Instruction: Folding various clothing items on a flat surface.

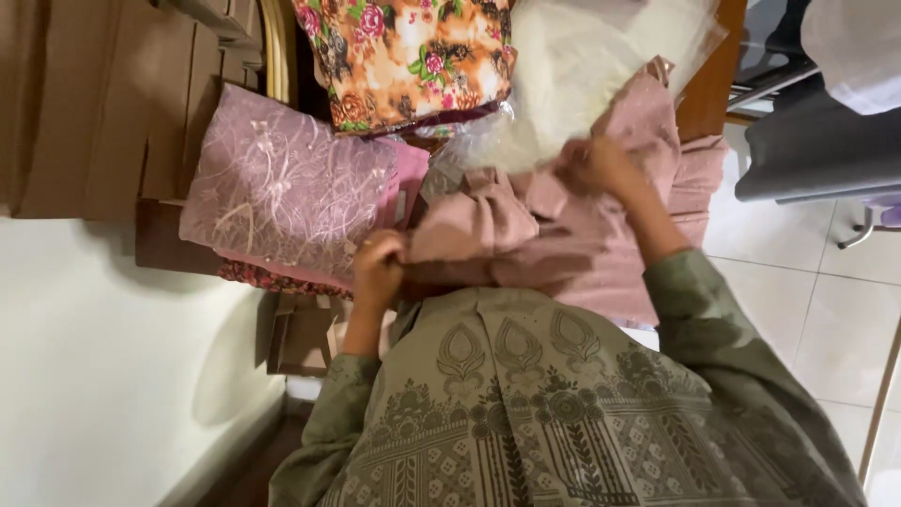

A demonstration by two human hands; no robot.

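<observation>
At the far left stand brown wooden panels [103, 103], and below them, nearer, a pale wall [103, 376]. To their right lies a mauve fabric [282, 183] with a thread-like pattern, flat on a stack, its pink edge showing at the right side. Under it a dark red patterned cloth [272, 278] peeks out at the near edge, and nearer still sits a brown box [300, 338].

The left hand [378, 268] is just right of the mauve fabric, at its near corner. Its fingers are curled together and pinch the near left edge of a dusty pink garment [544, 239]. This garment lies bunched in the middle of the scene, between the two hands, just beyond the person's green patterned tunic [526, 413].

Farther off, above the garment, is an orange floral fabric [408, 56], and right of that a clear plastic bag [582, 66] with something pale inside; the bag's lower end touches the pink garment.

The right hand [601, 164] grips the far right part of the garment, fingers closed into the cloth; the picture is blurred there, so single fingers cannot be told apart.

At the right lie white floor tiles [826, 310], and far right a grey chair [817, 141].
</observation>
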